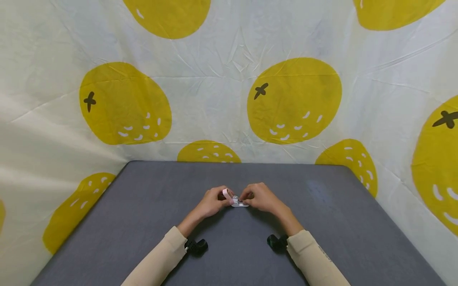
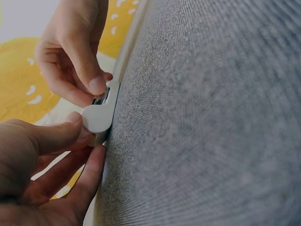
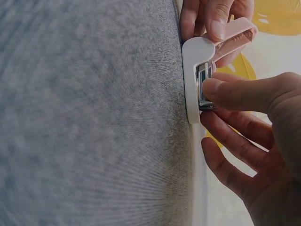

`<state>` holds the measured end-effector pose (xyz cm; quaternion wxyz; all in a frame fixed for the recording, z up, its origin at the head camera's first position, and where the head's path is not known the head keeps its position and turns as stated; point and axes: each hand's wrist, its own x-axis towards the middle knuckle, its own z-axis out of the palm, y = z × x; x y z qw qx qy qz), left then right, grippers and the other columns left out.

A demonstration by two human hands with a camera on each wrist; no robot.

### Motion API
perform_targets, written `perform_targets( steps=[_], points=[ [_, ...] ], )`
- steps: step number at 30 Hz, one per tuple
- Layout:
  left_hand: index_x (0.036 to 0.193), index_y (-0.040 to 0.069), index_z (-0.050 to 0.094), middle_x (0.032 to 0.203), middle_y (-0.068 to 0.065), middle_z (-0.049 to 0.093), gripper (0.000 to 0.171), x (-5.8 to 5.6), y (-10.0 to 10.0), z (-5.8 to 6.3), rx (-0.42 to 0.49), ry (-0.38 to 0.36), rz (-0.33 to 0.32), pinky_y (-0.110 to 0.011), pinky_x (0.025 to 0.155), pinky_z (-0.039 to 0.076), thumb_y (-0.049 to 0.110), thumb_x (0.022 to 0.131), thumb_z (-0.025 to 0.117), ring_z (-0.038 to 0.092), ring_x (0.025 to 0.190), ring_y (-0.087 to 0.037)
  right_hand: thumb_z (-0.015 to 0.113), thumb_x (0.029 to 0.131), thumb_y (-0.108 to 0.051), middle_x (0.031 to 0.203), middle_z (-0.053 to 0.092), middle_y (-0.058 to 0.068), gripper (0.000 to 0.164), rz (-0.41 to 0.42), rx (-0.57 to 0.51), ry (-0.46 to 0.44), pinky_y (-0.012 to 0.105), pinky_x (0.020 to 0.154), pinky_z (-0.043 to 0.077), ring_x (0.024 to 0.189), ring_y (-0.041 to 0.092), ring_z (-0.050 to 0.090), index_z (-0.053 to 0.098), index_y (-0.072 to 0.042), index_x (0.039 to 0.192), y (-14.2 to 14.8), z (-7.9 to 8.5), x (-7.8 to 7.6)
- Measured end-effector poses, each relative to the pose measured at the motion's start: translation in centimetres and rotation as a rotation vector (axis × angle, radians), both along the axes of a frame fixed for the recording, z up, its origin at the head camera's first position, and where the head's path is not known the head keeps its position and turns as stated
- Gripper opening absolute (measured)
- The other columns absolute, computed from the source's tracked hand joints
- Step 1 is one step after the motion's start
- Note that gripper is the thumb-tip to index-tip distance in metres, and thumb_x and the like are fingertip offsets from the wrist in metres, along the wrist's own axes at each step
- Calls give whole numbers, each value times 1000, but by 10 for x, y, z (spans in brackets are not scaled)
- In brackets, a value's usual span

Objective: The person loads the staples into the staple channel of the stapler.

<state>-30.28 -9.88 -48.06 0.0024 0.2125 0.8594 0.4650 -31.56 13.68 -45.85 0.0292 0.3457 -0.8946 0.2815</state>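
Observation:
A small stapler with a white base (image 1: 240, 205) stands on the grey surface, its pink top arm (image 3: 237, 41) swung up and back. My left hand (image 1: 213, 202) grips the hinge end, the thumb against the rounded white side in the left wrist view. At the metal magazine (image 3: 202, 84), my right hand (image 1: 261, 197) pinches with thumb and forefinger; its other fingers spread below in the right wrist view. The fingertips hide part of the magazine, so whether a staple strip lies between them cannot be told.
A grey cloth-covered table (image 1: 150, 182) extends around both hands. Behind and beside it hangs a white curtain (image 1: 214, 99) with yellow fruit prints. Dark wrist devices (image 1: 197, 247) sit under both sleeves.

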Motion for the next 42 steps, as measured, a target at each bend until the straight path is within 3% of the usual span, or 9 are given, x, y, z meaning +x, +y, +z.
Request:
perform_targets(
  steps=[5, 11, 14, 19, 24, 33, 42],
  points=[
    [113, 9, 76, 110, -10, 76, 22, -2, 0, 2, 95, -100, -19, -24, 72, 51, 14, 92, 78, 66, 88, -9, 79, 88, -7, 94, 77, -1, 10, 6, -13, 3, 23, 72, 53, 82, 12, 69, 83, -14, 94, 2, 0, -2],
    [116, -6, 72, 116, -24, 73, 31, -4, -3, 4, 332, -239, -42, -22, 77, 57, -1, 86, 80, 69, 88, -8, 79, 89, -8, 94, 78, -1, 10, 29, -29, -22, 23, 71, 53, 82, 12, 70, 82, -15, 94, 4, -2, -5],
    [117, -9, 72, 116, -25, 74, 36, -5, -5, 4, 393, -262, -36, -22, 78, 58, -4, 83, 82, 71, 88, -8, 80, 88, -7, 90, 77, -2, 9, 20, -56, -49, 22, 68, 52, 80, 8, 69, 80, -16, 91, 5, -4, -6],
    [116, -10, 72, 112, -23, 76, 36, -6, -5, 5, 396, -251, -31, -21, 77, 57, -6, 81, 82, 71, 86, -6, 84, 84, -7, 85, 74, 0, 15, -20, -109, -103, 23, 67, 52, 76, 6, 67, 73, -11, 91, 6, -5, -8],
    [115, -10, 72, 109, -20, 77, 35, -6, -4, 5, 404, -252, -23, -21, 77, 58, -8, 81, 81, 72, 86, -7, 85, 83, -10, 82, 75, 0, 14, -53, -87, -150, 21, 64, 51, 71, 4, 63, 78, -8, 95, 8, -5, -10],
    [115, -6, 73, 110, -18, 77, 33, -6, -5, 7, 352, -248, 0, -22, 78, 57, -2, 84, 82, 71, 88, -9, 81, 86, -10, 83, 76, 3, 13, -26, -119, -258, 23, 58, 50, 68, 6, 62, 80, -5, 98, 12, -6, -13],
    [112, 4, 78, 108, -13, 78, 30, -3, -1, 9, 256, -173, 72, -24, 78, 56, 4, 83, 84, 71, 91, -12, 81, 86, -10, 82, 76, 4, 12, -20, -125, -245, 23, 57, 50, 68, 5, 62, 80, -5, 97, 13, -7, -12]
  ],
)
